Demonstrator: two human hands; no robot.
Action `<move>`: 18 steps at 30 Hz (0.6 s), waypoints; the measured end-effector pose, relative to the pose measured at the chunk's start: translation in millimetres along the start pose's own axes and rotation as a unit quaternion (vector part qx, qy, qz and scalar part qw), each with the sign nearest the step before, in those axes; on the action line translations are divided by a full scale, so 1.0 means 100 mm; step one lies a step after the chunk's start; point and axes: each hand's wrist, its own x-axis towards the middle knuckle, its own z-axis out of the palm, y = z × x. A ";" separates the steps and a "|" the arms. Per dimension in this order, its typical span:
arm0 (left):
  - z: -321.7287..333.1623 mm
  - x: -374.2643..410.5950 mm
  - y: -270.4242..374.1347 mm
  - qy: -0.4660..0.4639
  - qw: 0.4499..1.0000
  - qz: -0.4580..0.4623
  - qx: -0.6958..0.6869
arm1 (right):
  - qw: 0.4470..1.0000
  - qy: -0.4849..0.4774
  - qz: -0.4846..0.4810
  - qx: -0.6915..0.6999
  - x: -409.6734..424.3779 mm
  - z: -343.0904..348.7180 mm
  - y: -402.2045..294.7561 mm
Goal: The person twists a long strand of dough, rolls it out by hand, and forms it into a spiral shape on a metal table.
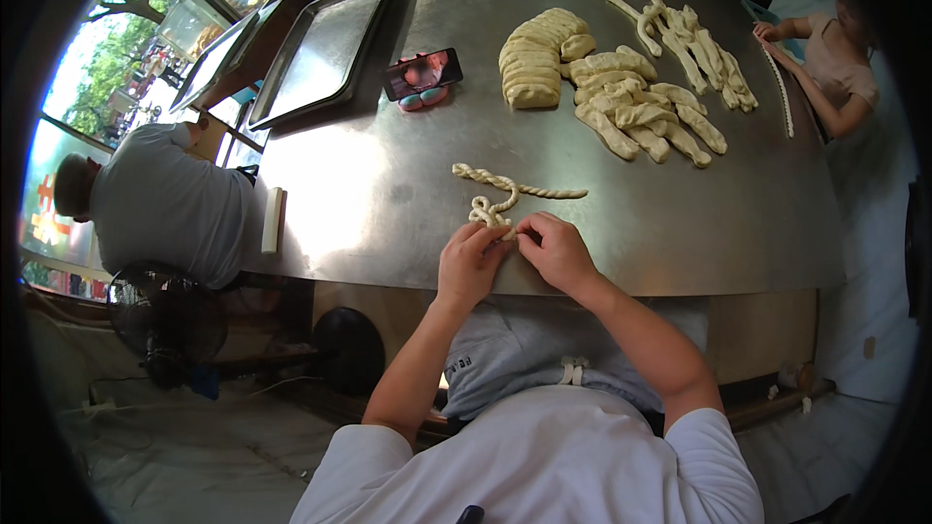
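A twisted rope of dough [496,212] lies on the steel table in front of me, its near part looped into a small knot. My left hand [470,258] pinches the near end of this knot between thumb and fingers. Close by on the right, my right hand [555,247] has its fingertips against the same end, with thumb and forefinger curled together; the exact grip is partly hidden. Beyond the knot, the rope's far stretch runs left to right across the metal.
The steel table [437,145] also bears a pile of dough strips [633,109], a row of sliced dough [539,51], longer dough strands [699,51], a propped phone [424,74] and a baking tray [328,44]. One person [167,196] is at the left, another [837,73] at the right. A fan [167,320] stands lower left.
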 end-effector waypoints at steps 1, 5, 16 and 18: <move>0.00 -0.01 -0.02 -0.006 1.000 -0.013 -0.018 | 1.000 0.001 -0.010 -0.012 0.00 0.00 0.00; 0.10 -0.09 -0.28 0.024 0.926 -0.175 -0.334 | 0.997 0.000 -0.038 -0.064 -0.01 -0.01 -0.05; -0.28 0.23 -0.42 0.227 0.866 -0.198 -0.398 | 0.951 0.025 -0.130 -0.278 -0.05 -0.65 0.37; -0.13 0.30 -0.27 0.184 0.902 -0.141 -0.365 | 0.945 0.009 -0.154 -0.289 -0.06 -0.71 0.39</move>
